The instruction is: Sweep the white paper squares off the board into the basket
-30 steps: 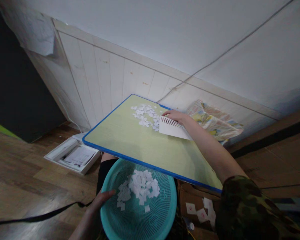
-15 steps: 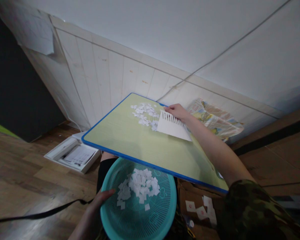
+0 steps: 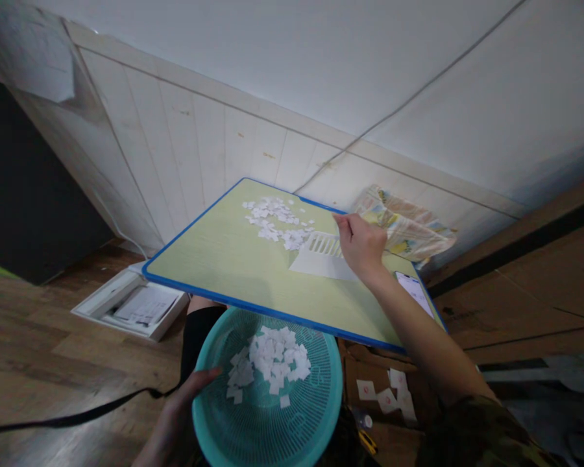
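My right hand [image 3: 361,244] grips a white slotted card [image 3: 317,255] that stands tilted on the yellow-green board with a blue rim [image 3: 214,256]. The card's slotted edge touches a pile of small white paper scraps [image 3: 274,220] near the board's far edge. My left hand [image 3: 187,399] holds the left rim of a teal mesh basket [image 3: 311,415] just below the board's near edge. Inside the basket lies a heap of the same white scraps [image 3: 270,363].
A phone [image 3: 415,292] lies on the board's right end. A printed bag [image 3: 409,227] leans against the wall behind. A flat white box [image 3: 126,303] sits on the wooden floor at left. A cardboard box with paper squares [image 3: 384,395] is under the board. A black strap [image 3: 68,420] crosses the floor.
My right hand has shifted from lying flat on the card to gripping its right edge and tilting it up. The view has drifted, uncovering the phone. The left hand stayed on the basket.
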Motion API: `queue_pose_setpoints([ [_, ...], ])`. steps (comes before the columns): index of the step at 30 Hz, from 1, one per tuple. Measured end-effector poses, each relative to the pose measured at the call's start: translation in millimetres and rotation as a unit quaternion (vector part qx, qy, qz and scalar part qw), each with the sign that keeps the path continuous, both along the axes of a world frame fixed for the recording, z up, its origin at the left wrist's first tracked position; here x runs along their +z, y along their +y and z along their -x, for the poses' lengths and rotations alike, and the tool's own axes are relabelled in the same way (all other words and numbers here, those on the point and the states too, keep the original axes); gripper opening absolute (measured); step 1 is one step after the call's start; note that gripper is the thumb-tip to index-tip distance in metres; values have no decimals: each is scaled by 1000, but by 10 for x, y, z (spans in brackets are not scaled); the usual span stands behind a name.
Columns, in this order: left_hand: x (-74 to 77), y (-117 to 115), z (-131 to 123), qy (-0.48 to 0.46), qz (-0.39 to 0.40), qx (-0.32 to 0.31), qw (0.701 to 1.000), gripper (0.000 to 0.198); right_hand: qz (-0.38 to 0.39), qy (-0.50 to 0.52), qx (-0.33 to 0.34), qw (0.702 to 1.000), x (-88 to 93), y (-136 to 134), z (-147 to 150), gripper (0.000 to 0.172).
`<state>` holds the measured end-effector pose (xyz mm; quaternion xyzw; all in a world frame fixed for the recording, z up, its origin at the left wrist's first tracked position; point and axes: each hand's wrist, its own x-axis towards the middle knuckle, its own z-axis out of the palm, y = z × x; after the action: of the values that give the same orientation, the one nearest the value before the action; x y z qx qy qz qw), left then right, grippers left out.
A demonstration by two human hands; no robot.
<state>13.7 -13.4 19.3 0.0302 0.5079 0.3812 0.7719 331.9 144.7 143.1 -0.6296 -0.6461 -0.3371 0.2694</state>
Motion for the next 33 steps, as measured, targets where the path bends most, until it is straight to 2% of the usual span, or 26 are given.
queue_pose_setpoints([
  [3,35,-4,-14,8,1,-9,1000,41,57,-60,55,995,-51,-154,9,47],
  [6,93,-9,-26,16,-8,-5,1000,41,148,-88,102,980,48,-331,-52,40],
  [8,100,-6,-20,10,-6,-5,1000,42,218,-77,123,965,180,-464,-146,41],
  [11,56,9,10,9,4,-12,1000,41,342,-37,169,924,351,-633,-360,51],
  [13,26,17,22,10,5,-12,1000,40,365,16,192,911,368,-700,-514,51],
  [15,23,16,13,4,-1,-10,1000,42,310,91,187,928,294,-725,-641,42],
  [17,52,6,-19,3,-9,-12,1000,42,204,159,141,956,171,-717,-721,35],
  [19,100,-6,-67,6,-16,-15,1000,39,116,191,83,971,53,-691,-745,34],
  [21,149,-10,-119,11,-15,-15,1000,33,72,191,48,978,-30,-657,-722,33],
  [23,188,-5,-168,25,-9,-9,1000,23,57,188,46,979,-83,-619,-667,32],
  [26,217,8,-231,36,2,-5,999,5,66,207,83,972,-145,-572,-584,30],
  [29,209,16,-292,10,-7,-16,1000,14,75,240,110,962,-202,-562,-556,30],
  [33,161,25,-369,-4,-32,-34,999,12,71,281,162,943,-248,-591,-598,29],
])
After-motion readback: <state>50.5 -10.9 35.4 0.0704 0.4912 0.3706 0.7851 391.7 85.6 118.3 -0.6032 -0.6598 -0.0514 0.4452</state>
